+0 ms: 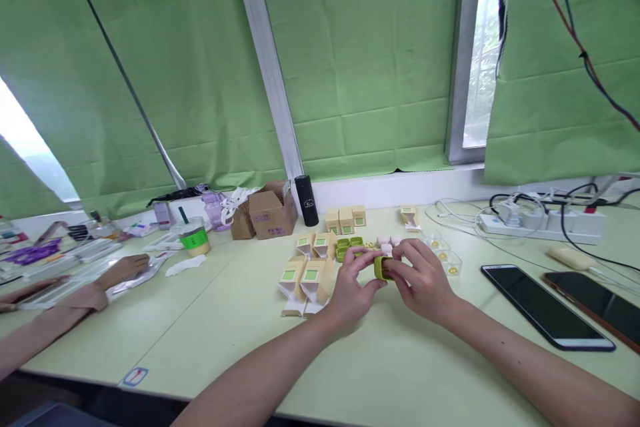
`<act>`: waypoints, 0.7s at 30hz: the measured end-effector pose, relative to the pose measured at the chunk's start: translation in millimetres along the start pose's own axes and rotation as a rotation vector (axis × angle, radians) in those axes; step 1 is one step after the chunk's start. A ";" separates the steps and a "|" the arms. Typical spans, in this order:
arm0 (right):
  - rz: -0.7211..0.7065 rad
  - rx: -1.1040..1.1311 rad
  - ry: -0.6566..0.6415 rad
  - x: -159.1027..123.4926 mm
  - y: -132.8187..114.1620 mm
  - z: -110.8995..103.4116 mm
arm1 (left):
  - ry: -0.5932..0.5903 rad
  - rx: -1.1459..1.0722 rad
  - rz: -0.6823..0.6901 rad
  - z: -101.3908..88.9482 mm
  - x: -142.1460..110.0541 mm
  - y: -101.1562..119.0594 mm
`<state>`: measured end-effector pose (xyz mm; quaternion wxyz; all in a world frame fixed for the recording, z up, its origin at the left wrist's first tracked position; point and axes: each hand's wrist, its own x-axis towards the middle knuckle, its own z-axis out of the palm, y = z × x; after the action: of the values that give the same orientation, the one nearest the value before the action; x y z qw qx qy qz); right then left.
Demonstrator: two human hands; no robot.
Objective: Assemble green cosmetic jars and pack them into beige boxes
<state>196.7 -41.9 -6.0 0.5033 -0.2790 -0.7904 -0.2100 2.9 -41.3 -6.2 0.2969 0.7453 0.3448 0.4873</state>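
Between both hands, a little above the table, is a small yellow-green square case point(379, 268), tilted so that its hollow side faces right. My left hand point(351, 283) pinches it from the left with thumb and fingers. On the other side my right hand point(420, 277) has its fingertips at the hollow; whether they hold something inside is hidden. Left of my hands stand several cream cardboard boxes with green labels point(314, 273), some with flaps unfolded. Behind the hands lie green cases point(349, 243), pale pink pieces point(387, 243) and clear round containers with yellow marks point(453, 263).
Two phones point(547, 307) lie at the right, below a power strip point(545, 223) with tangled cables. A brown carton point(273, 212), a black bottle point(307, 200) and a drink cup point(193, 236) stand at the back. A co-worker's hand point(123, 271) works at the left.
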 end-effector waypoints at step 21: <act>0.037 0.066 -0.157 -6.5 2.0 -5.1 | 0.090 0.020 -0.004 -3.4 5.7 -7.7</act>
<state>203.7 -45.0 -9.7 0.4523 -0.2925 -0.8287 -0.1520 -0.4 -31.9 -8.0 0.2747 0.7250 0.3639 0.5162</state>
